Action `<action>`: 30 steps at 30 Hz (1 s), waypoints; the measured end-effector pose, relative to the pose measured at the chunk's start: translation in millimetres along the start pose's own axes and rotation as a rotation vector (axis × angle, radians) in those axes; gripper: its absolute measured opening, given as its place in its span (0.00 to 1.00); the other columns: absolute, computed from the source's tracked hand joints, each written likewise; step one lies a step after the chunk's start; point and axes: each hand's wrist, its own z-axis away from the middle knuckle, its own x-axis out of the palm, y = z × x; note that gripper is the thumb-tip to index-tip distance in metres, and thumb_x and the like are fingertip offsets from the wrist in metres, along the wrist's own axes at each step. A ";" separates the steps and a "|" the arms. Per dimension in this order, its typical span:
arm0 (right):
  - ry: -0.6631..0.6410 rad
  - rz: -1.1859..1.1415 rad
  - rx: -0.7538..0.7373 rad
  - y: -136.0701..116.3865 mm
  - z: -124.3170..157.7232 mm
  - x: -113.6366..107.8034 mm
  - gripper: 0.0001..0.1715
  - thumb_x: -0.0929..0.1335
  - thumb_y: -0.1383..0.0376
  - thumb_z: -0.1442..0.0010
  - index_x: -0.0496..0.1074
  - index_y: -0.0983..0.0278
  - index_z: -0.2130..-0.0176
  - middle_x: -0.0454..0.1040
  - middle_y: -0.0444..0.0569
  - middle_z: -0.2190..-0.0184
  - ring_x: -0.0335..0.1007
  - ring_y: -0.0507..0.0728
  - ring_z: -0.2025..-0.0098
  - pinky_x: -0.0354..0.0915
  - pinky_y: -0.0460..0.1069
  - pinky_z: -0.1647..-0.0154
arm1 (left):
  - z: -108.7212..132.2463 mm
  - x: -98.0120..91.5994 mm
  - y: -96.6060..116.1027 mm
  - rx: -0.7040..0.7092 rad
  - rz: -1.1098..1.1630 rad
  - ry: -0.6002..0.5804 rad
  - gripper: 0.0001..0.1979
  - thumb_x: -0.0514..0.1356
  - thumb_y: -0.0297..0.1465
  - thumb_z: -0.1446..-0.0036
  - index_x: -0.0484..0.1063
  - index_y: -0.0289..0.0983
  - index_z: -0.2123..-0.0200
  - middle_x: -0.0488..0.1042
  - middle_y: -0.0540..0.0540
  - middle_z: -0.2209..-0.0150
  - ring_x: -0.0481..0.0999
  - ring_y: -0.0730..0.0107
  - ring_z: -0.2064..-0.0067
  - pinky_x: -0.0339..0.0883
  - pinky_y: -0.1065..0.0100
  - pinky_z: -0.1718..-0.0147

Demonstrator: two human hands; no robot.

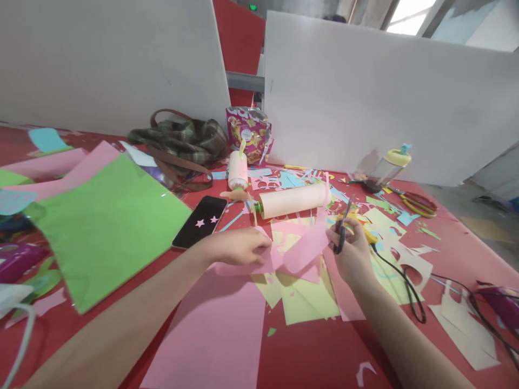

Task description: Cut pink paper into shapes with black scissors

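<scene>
My left hand point(242, 246) is closed, its curled fingers on a piece of pink paper point(302, 248) that stretches across towards the right. Small dark-handled scissors point(341, 235) are gripped in my right hand point(352, 249), blades pointing up, beside that paper's right end. Just beyond both hands lies a paper-wrapped tube point(294, 200) with a green part at its left end and a pink strip at its right. Under my left forearm a pink sheet point(219, 329) lies flat. Pale yellow sheets point(310, 300) spread between and below the hands.
A black phone point(200, 221) with pink stars lies left, beside a large green sheet point(109, 221). Behind stand a wrapped bottle point(238, 170), a snack bag point(249, 135) and a plaid bag point(190, 138). A yellow glue gun point(368, 233), its cord, a clear jar point(385, 172) and red-handled scissors point(419, 202) are right.
</scene>
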 end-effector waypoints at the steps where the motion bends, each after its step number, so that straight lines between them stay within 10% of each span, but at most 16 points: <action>1: 0.007 -0.011 -0.005 0.5 -1.6 -1.0 0.19 0.70 0.69 0.59 0.60 0.58 0.67 0.63 0.38 0.77 0.59 0.47 0.78 0.55 0.42 0.80 | -2.1 2.9 -0.6 -0.018 0.045 0.002 0.04 0.54 0.30 0.56 0.64 0.36 0.74 0.67 0.48 0.72 0.66 0.68 0.69 0.56 0.71 0.75; 4: -0.030 0.000 -0.025 1.6 -1.6 -0.2 0.19 0.70 0.70 0.59 0.60 0.58 0.67 0.63 0.38 0.77 0.59 0.47 0.78 0.55 0.42 0.80 | -11.3 15.7 -1.4 -0.065 0.293 0.162 0.23 0.56 0.39 0.55 0.59 0.37 0.55 0.65 0.42 0.58 0.67 0.64 0.59 0.60 0.67 0.65; 8: -0.164 0.040 -0.040 0.1 5.5 5.3 0.20 0.70 0.70 0.60 0.60 0.58 0.67 0.64 0.38 0.76 0.60 0.47 0.76 0.57 0.43 0.77 | -23.7 33.8 7.5 0.080 0.568 0.238 0.25 0.52 0.39 0.50 0.52 0.38 0.49 0.61 0.40 0.51 0.65 0.67 0.56 0.60 0.66 0.59; 20: -0.358 0.320 -0.096 -9.5 -7.6 -8.0 0.16 0.63 0.61 0.51 0.54 0.57 0.62 0.60 0.38 0.77 0.61 0.51 0.76 0.60 0.48 0.75 | -40.9 70.9 9.0 0.041 0.816 0.435 0.08 0.51 0.34 0.49 0.60 0.35 0.75 0.61 0.53 0.76 0.60 0.77 0.75 0.53 0.73 0.76; 30: -0.488 1.294 -0.247 -29.4 -25.0 -42.4 0.22 0.70 0.60 0.62 0.58 0.60 0.67 0.64 0.46 0.69 0.62 0.57 0.67 0.60 0.50 0.68 | -48.1 72.5 2.7 0.047 0.973 0.485 0.06 0.53 0.31 0.51 0.61 0.35 0.76 0.61 0.53 0.77 0.61 0.76 0.74 0.54 0.73 0.75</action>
